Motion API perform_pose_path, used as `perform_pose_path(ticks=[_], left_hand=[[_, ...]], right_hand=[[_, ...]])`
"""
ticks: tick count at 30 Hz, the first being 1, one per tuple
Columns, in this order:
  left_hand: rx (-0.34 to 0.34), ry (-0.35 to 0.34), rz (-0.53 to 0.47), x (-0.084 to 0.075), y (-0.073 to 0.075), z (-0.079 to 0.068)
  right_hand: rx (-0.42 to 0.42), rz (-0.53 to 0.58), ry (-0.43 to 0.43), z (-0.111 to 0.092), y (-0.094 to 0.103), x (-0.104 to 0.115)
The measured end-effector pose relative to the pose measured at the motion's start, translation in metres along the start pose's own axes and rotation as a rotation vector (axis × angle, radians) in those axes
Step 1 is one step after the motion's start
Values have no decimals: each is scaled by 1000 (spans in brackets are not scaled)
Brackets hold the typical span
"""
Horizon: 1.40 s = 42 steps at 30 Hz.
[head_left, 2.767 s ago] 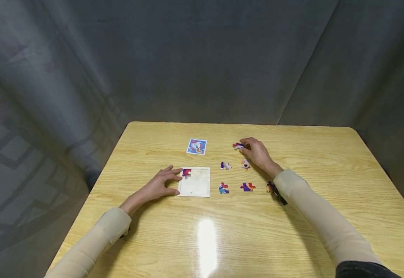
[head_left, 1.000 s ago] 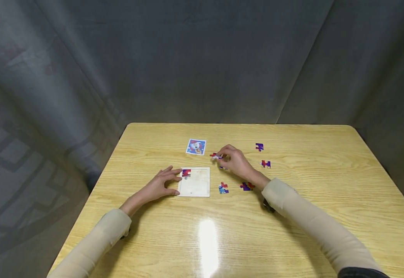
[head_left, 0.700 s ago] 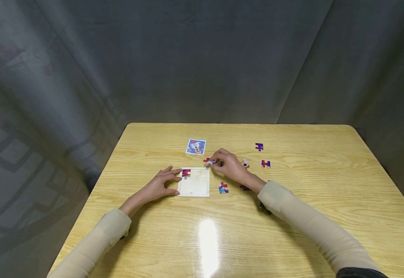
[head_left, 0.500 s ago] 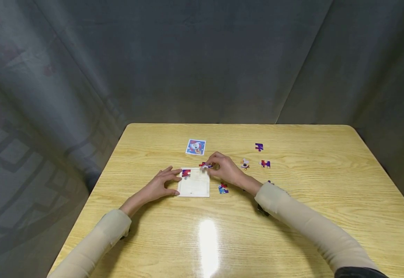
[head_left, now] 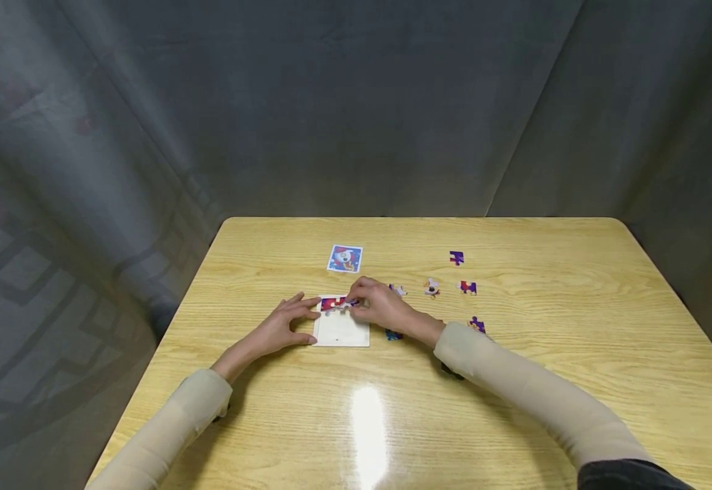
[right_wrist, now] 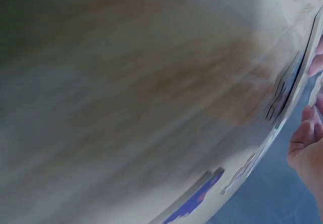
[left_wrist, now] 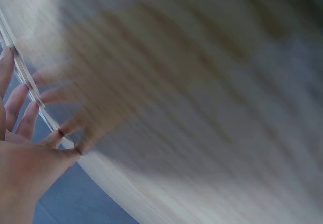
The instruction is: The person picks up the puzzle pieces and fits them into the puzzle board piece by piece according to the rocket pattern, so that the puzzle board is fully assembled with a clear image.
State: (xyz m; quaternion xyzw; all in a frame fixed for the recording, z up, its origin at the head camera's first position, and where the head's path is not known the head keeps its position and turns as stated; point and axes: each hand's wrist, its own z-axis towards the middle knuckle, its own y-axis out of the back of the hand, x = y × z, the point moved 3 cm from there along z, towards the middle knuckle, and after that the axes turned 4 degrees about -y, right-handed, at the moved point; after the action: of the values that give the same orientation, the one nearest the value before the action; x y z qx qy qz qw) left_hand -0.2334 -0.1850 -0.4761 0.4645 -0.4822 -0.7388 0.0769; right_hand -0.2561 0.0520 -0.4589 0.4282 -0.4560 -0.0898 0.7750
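Observation:
A square white puzzle tray lies on the wooden table, with one red and purple jigsaw piece in its top left corner. My left hand has its fingers and thumb spread along the tray's left edge, touching it; the left wrist view shows the fingertips at that edge. Between thumb and fingers my right hand pinches a red and white jigsaw piece at the upper part of the tray, beside the corner piece. Fingers partly cover it, so whether it lies flat cannot be told.
Several loose jigsaw pieces lie right of the tray, among them a purple one, a red and purple one and a white one. My right arm hides some. A picture card lies behind the tray.
My right hand has carried the pinched jigsaw piece from the far right of the table leftward and nearer, onto the tray's upper part. My left hand has stayed at the tray's left edge.

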Motion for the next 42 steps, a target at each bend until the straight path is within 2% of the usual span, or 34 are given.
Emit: perform_pose_path(ticks=[6, 14, 42], left_hand=[[6, 15, 2, -1, 1, 0], [5, 15, 3, -1, 0, 0], [4, 17, -22, 2, -1, 0]], right_hand=[[2, -5, 15, 5, -6, 3], [18, -16, -13, 7, -8, 4], [17, -95, 34, 11, -12, 2]])
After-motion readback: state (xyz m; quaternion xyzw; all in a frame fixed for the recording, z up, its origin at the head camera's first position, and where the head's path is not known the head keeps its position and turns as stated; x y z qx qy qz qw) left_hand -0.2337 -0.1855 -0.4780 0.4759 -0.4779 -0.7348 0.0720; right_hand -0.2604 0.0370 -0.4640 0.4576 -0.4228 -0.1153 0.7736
